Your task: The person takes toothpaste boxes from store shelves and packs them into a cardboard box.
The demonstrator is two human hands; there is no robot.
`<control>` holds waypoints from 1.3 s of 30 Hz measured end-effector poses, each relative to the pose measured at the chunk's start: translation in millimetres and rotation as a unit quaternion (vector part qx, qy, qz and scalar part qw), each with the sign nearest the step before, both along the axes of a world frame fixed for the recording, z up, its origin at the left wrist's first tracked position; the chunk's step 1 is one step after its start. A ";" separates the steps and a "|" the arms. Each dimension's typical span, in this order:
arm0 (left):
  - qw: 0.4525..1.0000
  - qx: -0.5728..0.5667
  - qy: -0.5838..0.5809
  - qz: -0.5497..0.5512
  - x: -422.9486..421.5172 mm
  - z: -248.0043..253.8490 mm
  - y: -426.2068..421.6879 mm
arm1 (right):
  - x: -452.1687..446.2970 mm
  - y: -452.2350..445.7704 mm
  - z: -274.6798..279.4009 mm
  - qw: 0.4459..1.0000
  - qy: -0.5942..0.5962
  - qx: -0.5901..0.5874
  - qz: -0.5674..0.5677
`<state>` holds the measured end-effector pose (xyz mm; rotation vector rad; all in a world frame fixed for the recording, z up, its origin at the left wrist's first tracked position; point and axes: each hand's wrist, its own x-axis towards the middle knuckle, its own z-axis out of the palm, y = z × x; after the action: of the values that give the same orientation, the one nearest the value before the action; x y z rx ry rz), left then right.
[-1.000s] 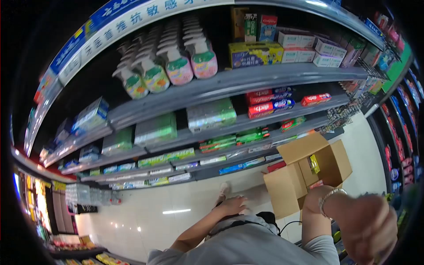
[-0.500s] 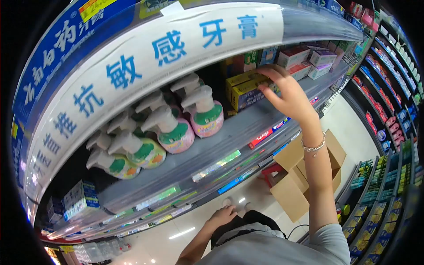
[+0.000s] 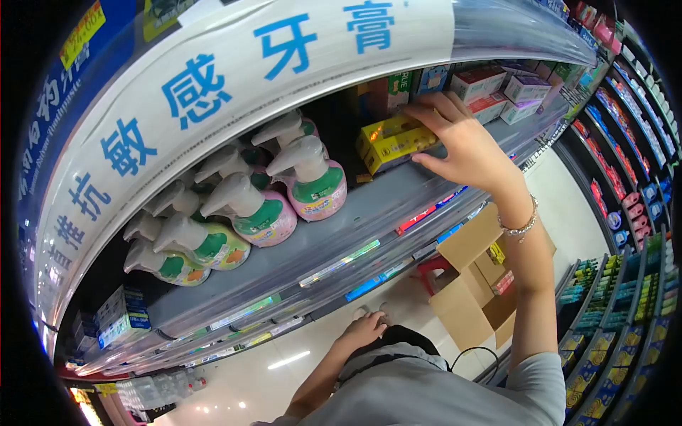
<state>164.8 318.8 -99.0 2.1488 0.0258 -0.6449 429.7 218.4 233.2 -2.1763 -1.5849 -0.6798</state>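
My right hand [image 3: 462, 142] reaches onto the upper shelf [image 3: 398, 202], its fingers on top of a yellow box [image 3: 394, 142] and the thumb near the front side. A bracelet circles that wrist. Left of the box stand pump bottles with green and pink labels [image 3: 316, 188]. White and pink boxes [image 3: 477, 82] lie to the right, behind my hand. My left hand [image 3: 364, 330] hangs low in front of my body, away from the shelf; its fingers are apart and nothing shows in them.
Below my right arm an open cardboard box [image 3: 462, 305] stands on the floor [image 3: 284, 369], with small packages inside. A red stool [image 3: 428, 273] is beside it. Lower shelves hold toothpaste boxes. More stocked racks [image 3: 618, 284] line the right side. A large sign [image 3: 213, 78] crosses the upper left.
My right hand has come up from the lower right to the upper shelf and onto the yellow box. The box now sits tilted and slightly further left. The view has moved closer to the shelf.
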 end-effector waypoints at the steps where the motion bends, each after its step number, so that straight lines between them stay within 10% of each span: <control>1: 1.000 0.002 -0.001 0.002 -0.2 -1.2 -1.0 | 0.7 -0.7 0.8 1.000 -0.010 0.001 0.009; 11: 1.000 0.004 -0.025 0.003 -10.5 -25.9 -0.3 | -7.2 -14.8 -0.3 0.999 -0.009 -0.033 0.004; 18: 0.999 -0.023 -0.014 -0.030 -6.7 -34.3 4.2 | -56.9 -56.9 -10.4 0.972 0.109 0.208 -0.014; 21: 0.995 -0.060 -0.025 -0.072 -0.7 -36.4 1.0 | -87.7 -87.3 -52.9 0.742 0.472 0.471 0.067; 25: 0.976 -0.017 -0.027 -0.214 15.6 -29.1 -9.5 | -126.9 -140.0 -129.0 0.599 0.522 0.607 0.011; 29: 0.959 -0.005 -0.047 -0.278 33.5 -29.5 -26.2 | -184.2 -181.9 -203.3 0.244 0.633 0.734 0.036; 39: 0.954 0.030 -0.021 -0.298 -0.6 -14.7 -122.7 | -292.8 -241.4 -286.1 0.049 0.676 0.732 0.075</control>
<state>164.2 196.1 -113.7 2.2300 -0.6563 -0.9445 136.9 -23.1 -53.0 -0.0512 0.4317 0.2266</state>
